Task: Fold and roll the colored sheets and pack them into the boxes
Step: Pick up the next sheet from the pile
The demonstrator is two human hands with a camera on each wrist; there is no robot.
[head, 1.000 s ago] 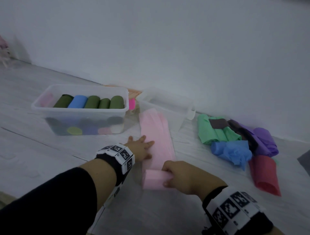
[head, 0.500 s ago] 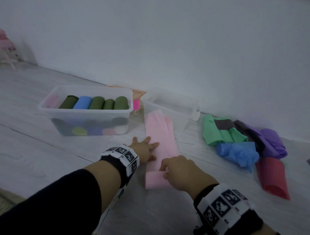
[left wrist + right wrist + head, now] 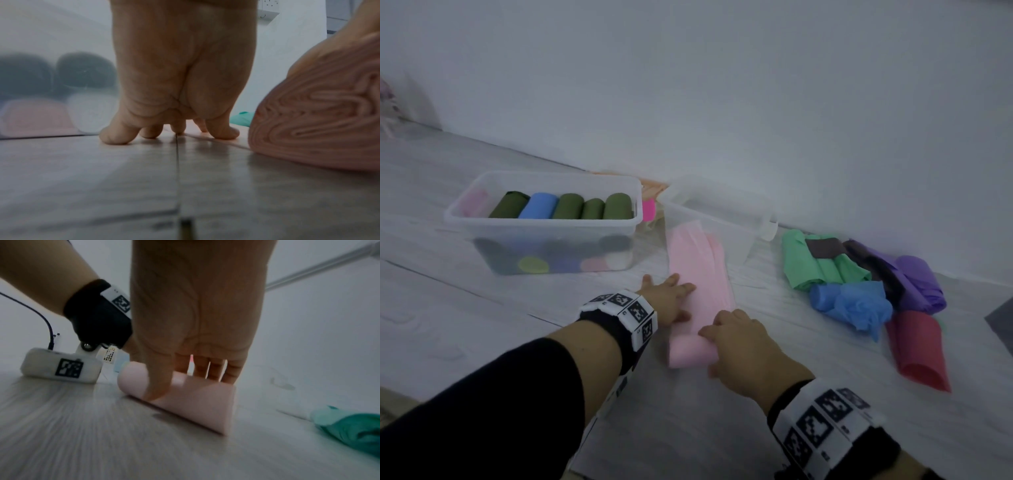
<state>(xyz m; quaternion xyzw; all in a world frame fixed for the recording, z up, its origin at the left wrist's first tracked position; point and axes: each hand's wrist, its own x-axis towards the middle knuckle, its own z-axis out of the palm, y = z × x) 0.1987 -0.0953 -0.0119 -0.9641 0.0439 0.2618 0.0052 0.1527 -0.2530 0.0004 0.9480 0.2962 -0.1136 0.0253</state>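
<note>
A folded pink sheet [image 3: 697, 270] lies as a long strip on the floor, its near end wound into a roll [image 3: 690, 350] [image 3: 191, 400] [image 3: 320, 123]. My right hand [image 3: 736, 342] [image 3: 185, 373] grips that roll, fingers over the top and thumb on its near face. My left hand [image 3: 671, 299] [image 3: 170, 129] presses straight fingers flat on the strip's left edge and the floor. A clear box [image 3: 482, 205] at the left holds several rolled sheets. A second clear box [image 3: 763, 212] stands beyond the strip's far end.
Loose green [image 3: 818, 265], blue [image 3: 856, 303], purple [image 3: 917, 281] and red [image 3: 917, 349] sheets lie in a heap on the floor at the right. A white wall runs close behind the boxes. A bright pink roll [image 3: 649, 209] sits between the two boxes.
The pink roll has advanced a little along the strip under my right hand and grown slightly thicker. My left hand stays pressed on the strip.
</note>
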